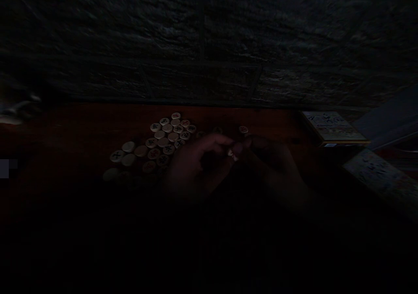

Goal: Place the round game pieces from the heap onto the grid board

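Head view. Lighting is very low; the lower half is almost black. All clock positions are taken from the held disc.

Held disc [232,155]: positioned near the centre, above the counter [81,133]. Its marking is not legible.

Left hand [196,165]: thumb and fingertips are clamped on the held disc. Right hand [277,163]: fingertips meet the left fingertips at the disc. Whether the right hand also grips it cannot be told.

Loose discs [167,128]: a flat cluster on the counter, at 9 to 10 o'clock, partly covered by the left hand. Some faces are plain; others bear black or red characters.

Red-marked disc [243,129]: separate from the cluster, at 1 o'clock, just beyond the right fingertips. 1 dim disc [217,130] lies at 11 o'clock.

Box [336,126]: between 2 and 3 o'clock, printed face up. Printed item [382,172]: at 3 o'clock, support unclear.

Wall [196,46]: at 12 o'clock, dark, stone-like blocks with visible joints.
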{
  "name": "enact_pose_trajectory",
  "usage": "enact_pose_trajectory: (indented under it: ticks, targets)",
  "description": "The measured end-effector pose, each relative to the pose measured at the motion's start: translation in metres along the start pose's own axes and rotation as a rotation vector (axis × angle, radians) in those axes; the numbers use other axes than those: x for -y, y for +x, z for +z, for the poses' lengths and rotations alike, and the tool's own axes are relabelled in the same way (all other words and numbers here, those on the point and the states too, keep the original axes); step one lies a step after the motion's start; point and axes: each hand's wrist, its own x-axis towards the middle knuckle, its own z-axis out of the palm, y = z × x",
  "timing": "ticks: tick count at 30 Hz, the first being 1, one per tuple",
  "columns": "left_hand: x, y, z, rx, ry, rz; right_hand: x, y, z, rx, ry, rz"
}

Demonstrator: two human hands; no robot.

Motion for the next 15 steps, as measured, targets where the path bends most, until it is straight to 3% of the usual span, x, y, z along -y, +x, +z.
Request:
enact_pose_trajectory:
  ticks: [9,15]
  targets:
    - [0.0004,0.0038,0.0016,-0.028,-0.194,-0.099,0.0018,-0.0016,0.0014,0.014,0.014,-0.016]
    - [0.0039,0.0026,-0.0001,-0.057,-0.116,-0.033,-0.0017,-0.0003,0.0008,0.072,0.061,-0.033]
